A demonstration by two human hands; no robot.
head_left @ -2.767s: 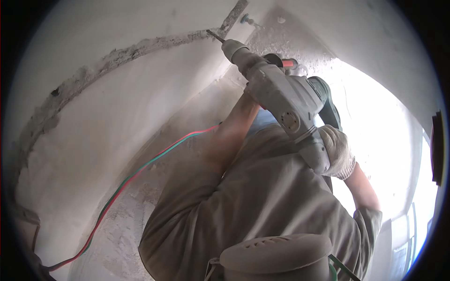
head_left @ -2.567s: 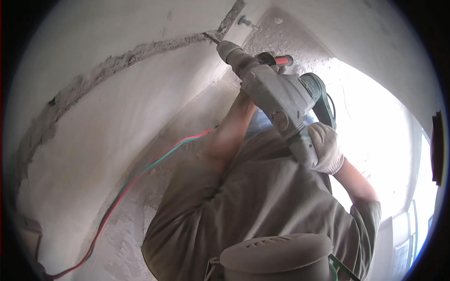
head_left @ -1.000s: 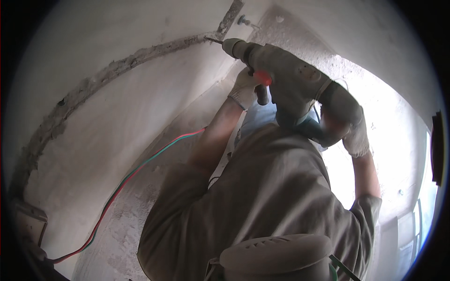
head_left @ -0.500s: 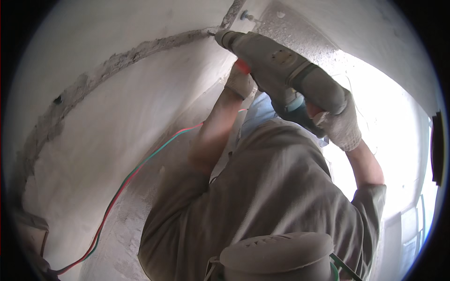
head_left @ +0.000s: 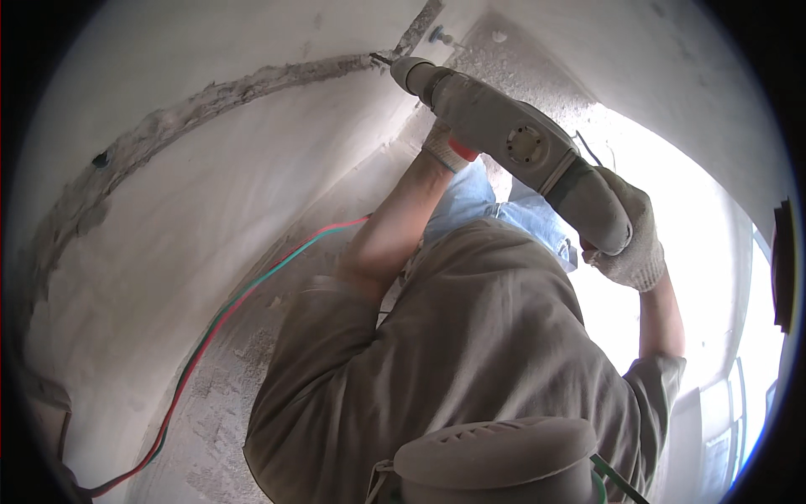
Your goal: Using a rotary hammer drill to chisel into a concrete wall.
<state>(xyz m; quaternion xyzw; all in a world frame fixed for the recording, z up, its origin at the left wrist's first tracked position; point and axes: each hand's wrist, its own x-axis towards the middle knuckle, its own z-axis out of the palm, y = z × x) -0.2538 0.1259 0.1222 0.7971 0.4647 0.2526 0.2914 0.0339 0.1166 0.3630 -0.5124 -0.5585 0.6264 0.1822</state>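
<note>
A dusty grey rotary hammer drill (head_left: pixel 495 126) lies slantwise across the upper middle, its nose toward the wall. My gloved left hand (head_left: pixel 440 144) is closed under its front part, beside a red piece; most of those fingers are hidden behind the body. At the rear, my gloved right hand (head_left: pixel 635 231) wraps round the handle. The thin bit (head_left: pixel 381 59) points at the right end of a rough groove (head_left: pixel 277 84) cut in the pale wall. Whether its tip touches the wall I cannot tell.
Red and green wires (head_left: pixel 220 319) run along the floor by the wall. A blue-tipped fitting (head_left: pixel 437 34) sticks out near a second, short groove (head_left: pixel 417 29). A dusty respirator (head_left: pixel 495 454) fills the bottom centre. Bright light washes out the right side.
The drill's rear has swung down and toward the right, and its nose has drawn back slightly, showing more of the bit. Both hands have moved with it, still gripping.
</note>
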